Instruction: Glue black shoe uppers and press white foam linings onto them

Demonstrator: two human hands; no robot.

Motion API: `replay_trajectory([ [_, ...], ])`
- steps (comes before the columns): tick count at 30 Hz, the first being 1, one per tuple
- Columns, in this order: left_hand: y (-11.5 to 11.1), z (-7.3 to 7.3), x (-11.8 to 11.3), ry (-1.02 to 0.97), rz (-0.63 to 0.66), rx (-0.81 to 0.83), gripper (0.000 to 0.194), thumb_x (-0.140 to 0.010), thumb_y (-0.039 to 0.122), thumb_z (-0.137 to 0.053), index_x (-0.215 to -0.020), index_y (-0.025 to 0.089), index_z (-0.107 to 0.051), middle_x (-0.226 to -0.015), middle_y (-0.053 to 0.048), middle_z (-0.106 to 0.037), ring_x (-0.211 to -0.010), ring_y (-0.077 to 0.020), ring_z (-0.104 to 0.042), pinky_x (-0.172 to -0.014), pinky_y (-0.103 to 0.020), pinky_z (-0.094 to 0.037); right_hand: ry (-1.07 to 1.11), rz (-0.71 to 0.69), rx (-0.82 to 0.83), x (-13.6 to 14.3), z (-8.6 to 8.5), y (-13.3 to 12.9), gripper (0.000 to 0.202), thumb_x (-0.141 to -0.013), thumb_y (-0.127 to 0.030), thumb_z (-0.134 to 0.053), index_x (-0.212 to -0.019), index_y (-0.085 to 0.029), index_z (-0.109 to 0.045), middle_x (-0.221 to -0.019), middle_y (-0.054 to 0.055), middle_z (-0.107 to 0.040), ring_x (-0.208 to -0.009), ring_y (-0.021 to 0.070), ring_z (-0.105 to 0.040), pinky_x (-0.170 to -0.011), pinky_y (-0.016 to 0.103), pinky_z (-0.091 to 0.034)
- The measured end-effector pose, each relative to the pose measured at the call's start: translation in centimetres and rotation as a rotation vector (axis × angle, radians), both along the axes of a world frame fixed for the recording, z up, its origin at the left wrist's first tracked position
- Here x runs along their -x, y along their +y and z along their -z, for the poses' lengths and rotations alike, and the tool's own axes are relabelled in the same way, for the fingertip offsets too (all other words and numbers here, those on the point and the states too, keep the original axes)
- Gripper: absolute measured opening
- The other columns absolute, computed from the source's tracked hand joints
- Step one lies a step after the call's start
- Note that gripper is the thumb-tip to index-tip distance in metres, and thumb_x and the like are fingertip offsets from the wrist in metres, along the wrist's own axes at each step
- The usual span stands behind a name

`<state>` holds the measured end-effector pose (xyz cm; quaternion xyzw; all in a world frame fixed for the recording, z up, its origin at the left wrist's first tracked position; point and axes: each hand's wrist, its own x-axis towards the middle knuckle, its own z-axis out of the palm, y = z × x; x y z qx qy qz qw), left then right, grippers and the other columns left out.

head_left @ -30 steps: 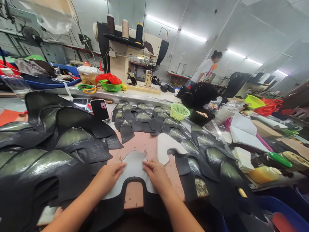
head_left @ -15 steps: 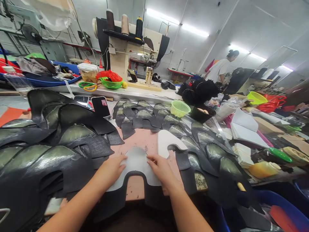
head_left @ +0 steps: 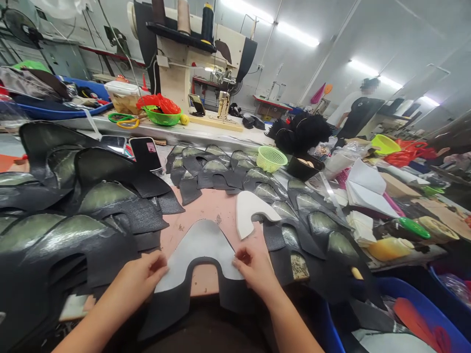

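Observation:
In front of me lies a U-shaped black shoe upper piece [head_left: 167, 311], its legs pointing toward me. A pale grey-white lining piece [head_left: 204, 238] covers its rounded far part, with a thin black rim showing around the cut-out. My left hand [head_left: 145, 272] pinches the left edge of the pale layer between thumb and fingers. On the opposite side, my right hand [head_left: 253, 264] has thumb and forefinger closed at the right edge. Just beyond the right hand rests a thick white curved template [head_left: 253, 211] on the pink work surface [head_left: 200, 198].
Black upper pieces [head_left: 110, 196] with shiny toe areas overlap at left, and more [head_left: 305, 206] lie at right. Behind are a phone [head_left: 145, 154], green basket [head_left: 271, 159], sewing machine [head_left: 176, 73] and scissors [head_left: 127, 122]. A blue bin [head_left: 401, 287] stands low right; a person [head_left: 353, 108] is far back.
Both hands have slid nearer to me along the piece's edges, the left also outward. The pale layer's far end is now uncovered by fingers. The view has shifted slightly; the person behind has turned.

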<state>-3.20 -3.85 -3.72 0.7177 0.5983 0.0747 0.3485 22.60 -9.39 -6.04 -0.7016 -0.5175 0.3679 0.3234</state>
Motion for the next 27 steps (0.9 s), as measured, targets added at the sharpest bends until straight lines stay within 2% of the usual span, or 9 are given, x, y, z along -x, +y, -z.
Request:
replay_trajectory([
  [8, -0.4, -0.9, -0.7, 0.113, 0.056, -0.017, 0.025, -0.071, 0.04, -0.037, -0.066, 0.022, -0.054, -0.063, 0.001, -0.062, -0.063, -0.0165, -0.057, -0.06, -0.023, -0.038, 0.011, -0.047, -0.012, -0.4, 0.4, 0.0, 0.006, -0.066, -0.024, -0.054, -0.069, -0.019, -0.056, -0.061, -0.001, -0.056, -0.054, 0.0133, -0.052, -0.043, 0.023, -0.04],
  [17, -0.9, -0.4, 0.1, 0.321, 0.199, -0.16, 0.018, -0.08, 0.026, -0.035, -0.073, 0.02, -0.051, -0.074, -0.002, -0.06, -0.069, -0.0176, -0.057, -0.062, -0.027, -0.039, 0.024, -0.034, -0.008, -0.1, -0.2, 0.0, 0.005, -0.064, -0.022, -0.054, -0.068, -0.019, -0.056, -0.064, 0.0, -0.059, -0.058, 0.0144, -0.055, -0.055, 0.027, -0.044],
  [20, -0.9, -0.5, 0.5, 0.325, 0.303, -0.311, 0.019, -0.08, 0.017, -0.037, -0.081, 0.02, -0.056, -0.082, -0.003, -0.061, -0.076, -0.0192, -0.057, -0.066, -0.029, -0.041, 0.014, -0.025, 0.002, -0.2, -0.2, 0.2, 0.003, -0.063, -0.02, -0.055, -0.066, -0.019, -0.055, -0.064, 0.0, -0.059, -0.06, 0.015, -0.056, -0.057, 0.028, -0.045],
  [23, -1.1, -0.1, 1.0, 0.248, 0.47, -0.55, 0.031, -0.074, 0.005, -0.038, -0.085, 0.021, -0.061, -0.092, -0.004, -0.063, -0.085, -0.0198, -0.056, -0.072, -0.031, -0.041, 0.001, -0.043, -0.01, -0.4, -0.2, 0.1, 0.002, -0.065, -0.02, -0.055, -0.067, -0.019, -0.055, -0.064, 0.0, -0.058, -0.058, 0.015, -0.055, -0.057, 0.028, -0.046],
  [25, -1.7, 0.4, 1.5, 0.205, 0.552, -0.667, 0.035, -0.072, 0.001, -0.037, -0.084, 0.022, -0.063, -0.09, -0.003, -0.065, -0.083, -0.0186, -0.056, -0.07, -0.03, -0.041, -0.074, -0.06, -0.068, -0.4, -0.4, 0.0, 0.003, -0.067, -0.019, -0.054, -0.069, -0.019, -0.055, -0.068, 0.001, -0.058, -0.059, 0.0156, -0.055, -0.058, 0.03, -0.047],
  [27, -2.5, 0.8, 2.0, 0.173, 0.577, -0.744, 0.034, -0.072, 0.0, -0.036, -0.078, 0.022, -0.062, -0.082, -0.002, -0.065, -0.076, -0.017, -0.057, -0.066, -0.029, -0.041, -0.198, -0.089, -0.17, 0.3, -0.8, -0.2, 0.005, -0.069, -0.019, -0.055, -0.073, -0.019, -0.056, -0.074, 0.003, -0.057, -0.065, 0.0174, -0.055, -0.062, 0.032, -0.048],
])
